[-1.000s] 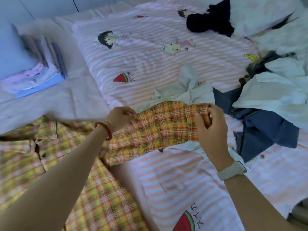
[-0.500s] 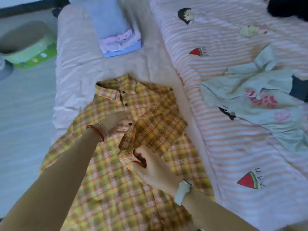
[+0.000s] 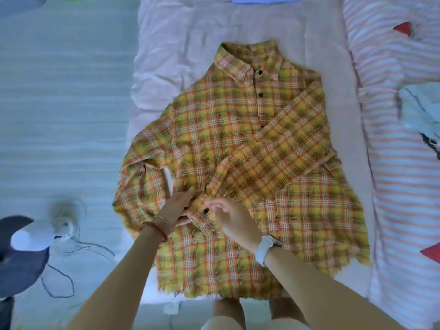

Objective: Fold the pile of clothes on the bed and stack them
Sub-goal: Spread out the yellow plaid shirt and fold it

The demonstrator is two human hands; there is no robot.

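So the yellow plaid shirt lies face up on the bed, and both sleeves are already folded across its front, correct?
Not quite: the head view shows only one sleeve folded across the front of the plaid shirt, with both hands at its cuff. The other sleeve still lies out at the side.

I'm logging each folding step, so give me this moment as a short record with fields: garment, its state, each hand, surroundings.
garment: plaid shirt, face up on the bed, collar away from the person
right sleeve: folded across the front, cuff near the middle
left sleeve: hangs at the bed's edge, unfolded
left hand: flat at the cuff
right hand: open, at the cuff
nearby: striped quilt on the right
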